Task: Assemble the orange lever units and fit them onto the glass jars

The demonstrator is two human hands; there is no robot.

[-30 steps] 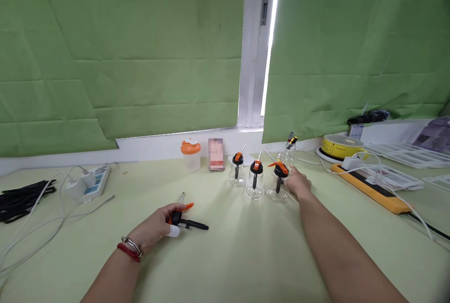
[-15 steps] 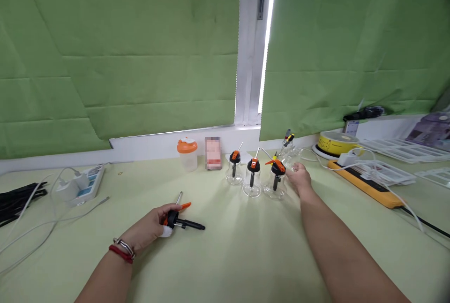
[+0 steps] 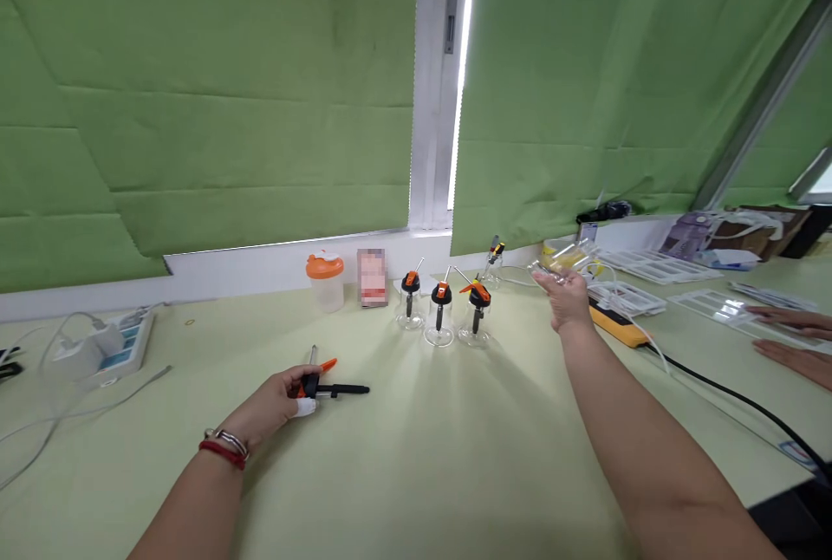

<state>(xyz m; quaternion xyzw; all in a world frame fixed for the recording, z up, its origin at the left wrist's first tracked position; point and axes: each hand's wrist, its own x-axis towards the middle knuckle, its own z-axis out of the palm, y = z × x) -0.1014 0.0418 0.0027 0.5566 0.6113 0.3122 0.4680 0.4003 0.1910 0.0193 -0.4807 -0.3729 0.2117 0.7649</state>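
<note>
My left hand (image 3: pixel 269 408) is closed on a black-and-orange dispenser lid (image 3: pixel 343 389), held above the table with its black stem pointing right. A metal spout and an orange flap stick out above the fingers. Off to the right, my right hand (image 3: pixel 569 303) is raised and grips a clear glass jar (image 3: pixel 577 253), tilted on its side, its outline partly lost against the yellow tin behind. Three clear jars with black-and-orange lids, a left one (image 3: pixel 409 307), a middle one (image 3: pixel 440 317) and a right one (image 3: pixel 475 315), stand upright between my hands.
An orange-lidded cup (image 3: pixel 326 287) and a small pink box (image 3: pixel 373 281) stand by the wall. Screwdrivers (image 3: pixel 496 250) rise behind the jars. A white power strip (image 3: pixel 133 348) lies left, an orange one (image 3: pixel 617 328) right. A co-worker's hands (image 3: pixel 793 352) rest by white frames.
My right hand has lifted the glass jar from behind the standing jars and carried it right. My left hand still holds the lid. The view has turned right, bringing a co-worker's hands into sight.
</note>
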